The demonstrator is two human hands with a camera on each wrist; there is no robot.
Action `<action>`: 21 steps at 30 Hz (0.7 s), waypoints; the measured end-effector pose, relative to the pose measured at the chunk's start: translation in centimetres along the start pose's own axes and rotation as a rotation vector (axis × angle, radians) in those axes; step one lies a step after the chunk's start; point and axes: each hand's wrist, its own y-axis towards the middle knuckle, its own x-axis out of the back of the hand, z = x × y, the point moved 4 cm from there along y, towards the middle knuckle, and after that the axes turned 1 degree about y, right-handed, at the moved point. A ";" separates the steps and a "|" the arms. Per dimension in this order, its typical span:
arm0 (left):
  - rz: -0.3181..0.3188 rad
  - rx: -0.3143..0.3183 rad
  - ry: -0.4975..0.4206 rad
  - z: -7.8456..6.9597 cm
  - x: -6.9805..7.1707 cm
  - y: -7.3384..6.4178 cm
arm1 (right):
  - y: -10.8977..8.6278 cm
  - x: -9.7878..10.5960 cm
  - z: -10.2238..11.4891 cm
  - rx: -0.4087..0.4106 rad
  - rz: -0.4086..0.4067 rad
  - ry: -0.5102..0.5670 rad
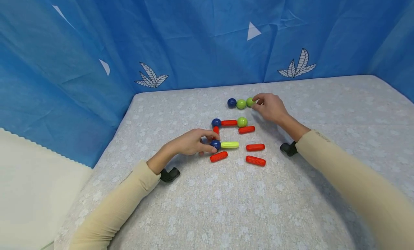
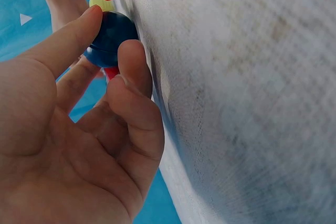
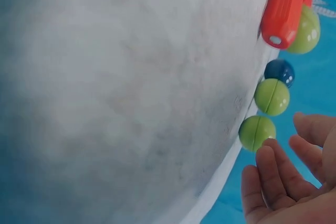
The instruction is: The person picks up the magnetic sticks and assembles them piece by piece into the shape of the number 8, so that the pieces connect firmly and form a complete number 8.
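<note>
My left hand [image 1: 195, 141] pinches a dark blue ball [image 2: 111, 38] between thumb and fingers. A yellow-green ribbed rod [image 1: 230, 145] extends right from that ball, and a red rod [image 1: 216, 129] runs back from it to another blue ball [image 1: 216, 123]. From there a second red rod [image 1: 229, 123] leads to a green ball [image 1: 242, 122]. At the back, my right hand [image 1: 271, 107] reaches over another green ball [image 3: 257, 133], fingertips right at its edge and thumb apart from it. A green ball [image 1: 241, 104] and a blue ball [image 1: 231, 103] lie beside it in a row.
Loose red rods lie nearby: one [image 1: 247, 129] by the front green ball, two [image 1: 255, 147] to the right, and one [image 1: 219, 156] just in front of the left hand. A patterned cloth [image 1: 220, 207] covers the table; blue curtains [image 1: 207, 38] hang behind.
</note>
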 end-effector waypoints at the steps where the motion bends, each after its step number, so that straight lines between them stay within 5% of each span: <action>1: 0.002 -0.001 -0.003 0.0 0.0 0.0 | 0.2 0.0 0.0 -0.007 -0.003 -0.008; 21: 0.010 -0.009 -0.024 0.0 0.3 -0.1 | 3.3 -1.1 -0.2 -0.125 0.055 -0.072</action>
